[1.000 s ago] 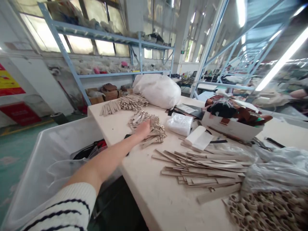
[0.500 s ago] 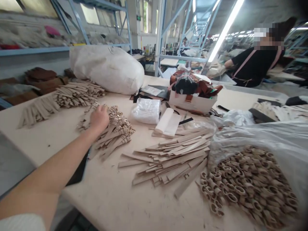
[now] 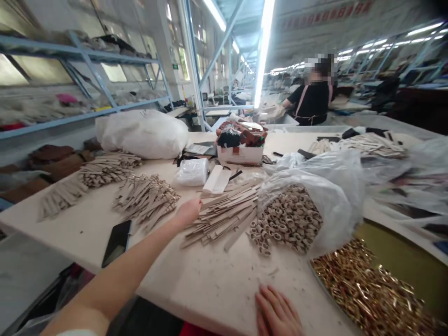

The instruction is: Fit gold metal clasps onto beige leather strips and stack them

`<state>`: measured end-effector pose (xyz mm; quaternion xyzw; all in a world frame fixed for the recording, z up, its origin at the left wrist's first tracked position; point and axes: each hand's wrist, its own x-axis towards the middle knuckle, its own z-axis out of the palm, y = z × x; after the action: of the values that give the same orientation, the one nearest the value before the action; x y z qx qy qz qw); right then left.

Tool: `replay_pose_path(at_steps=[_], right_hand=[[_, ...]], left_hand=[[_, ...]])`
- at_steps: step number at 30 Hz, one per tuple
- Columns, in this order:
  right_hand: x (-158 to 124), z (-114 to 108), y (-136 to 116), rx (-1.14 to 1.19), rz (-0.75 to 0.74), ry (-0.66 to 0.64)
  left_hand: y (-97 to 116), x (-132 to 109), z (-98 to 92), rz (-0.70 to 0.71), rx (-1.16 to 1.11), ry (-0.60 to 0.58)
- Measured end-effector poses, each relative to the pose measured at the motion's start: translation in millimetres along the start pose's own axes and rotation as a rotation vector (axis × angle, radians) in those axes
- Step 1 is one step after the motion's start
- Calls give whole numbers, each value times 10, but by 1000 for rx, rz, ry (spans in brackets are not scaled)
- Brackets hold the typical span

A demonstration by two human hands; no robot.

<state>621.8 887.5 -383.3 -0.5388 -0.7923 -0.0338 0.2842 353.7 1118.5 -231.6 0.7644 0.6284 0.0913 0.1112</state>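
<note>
My left hand (image 3: 189, 212) reaches over the table to the left end of a fanned pile of flat beige strips (image 3: 227, 212). Its fingers look closed; what they pinch, if anything, is hidden. My right hand (image 3: 276, 310) lies palm down near the table's front edge, fingers stretched out and holding nothing. Left of my left hand is a heap of beige strips with gold-coloured metal fittings (image 3: 147, 198). Small beige loops (image 3: 290, 217) spill from a clear plastic bag (image 3: 336, 186). Close to my right hand, a big tray (image 3: 402, 242) holds many gold-coloured metal pieces.
A phone (image 3: 117, 240) lies at the left table edge. More beige strips (image 3: 105, 168) sit far left, before a large white sack (image 3: 143, 133). A wrapped white packet (image 3: 192, 172) and a filled white box (image 3: 241, 154) stand behind. Another person (image 3: 311, 100) is beyond the table.
My left hand has moved right, from the strips with metal fittings to the plain strips. My right hand and the metal-piece tray have come into view as the camera turned right.
</note>
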Motion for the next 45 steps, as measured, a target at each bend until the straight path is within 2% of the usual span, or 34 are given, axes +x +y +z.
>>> replay_pose_path(at_steps=[1,3,4,7,9,11,13,16,18,20,22,24,26,27,29,31,34,37,42,45], right_hand=[[1,-46,-11,51,3,-23],[39,-174,-52,225,121,-55],[77,-249,-73,351,219,-41],[227,-482,-88,856,599,45],[307,-627,-55,1111,783,10],[330,-743,-15,1223,868,-31],[293,-814,-8,1272,913,-30],[176,-823,-107,1310,935,-3],[98,-794,-214,1282,898,-19],[45,-789,-268,1180,788,-116],[28,-842,-178,983,628,-238],[52,-952,97,722,526,-257],[116,-1084,499,444,557,-131],[159,-1144,707,284,570,-65],[258,-1226,1046,3,563,-50],[369,-1241,1207,-162,520,-65],[555,-1151,1146,-120,377,-101],[783,-980,1012,-18,263,-123],[1209,-662,1070,-153,293,-168],[1363,-526,1128,-181,296,-178]], left_hand=[[108,-159,-51,6,-18,-10],[373,-530,-69,34,-115,-78],[512,-730,-42,48,-241,-155],[862,-1254,101,66,-534,-521],[987,-1455,183,49,-630,-644],[1033,-1517,230,-4,-768,-615],[1049,-1487,268,-108,-997,-479],[1143,-1421,396,-364,-1424,-235],[1273,-1436,540,-512,-1633,-184],[1413,-1493,687,-570,-1710,-248],[1513,-1552,787,-537,-1658,-343],[1553,-1583,821,-443,-1570,-428],[1556,-1585,813,-368,-1518,-517],[1557,-1581,807,-357,-1511,-565],[1573,-1577,804,-374,-1516,-649],[1611,-1579,814,-397,-1524,-715],[1670,-1579,823,-426,-1523,-761],[1690,-1568,800,-455,-1523,-748],[1676,-1593,763,-450,-1569,-745],[1660,-1622,771,-468,-1581,-725]])
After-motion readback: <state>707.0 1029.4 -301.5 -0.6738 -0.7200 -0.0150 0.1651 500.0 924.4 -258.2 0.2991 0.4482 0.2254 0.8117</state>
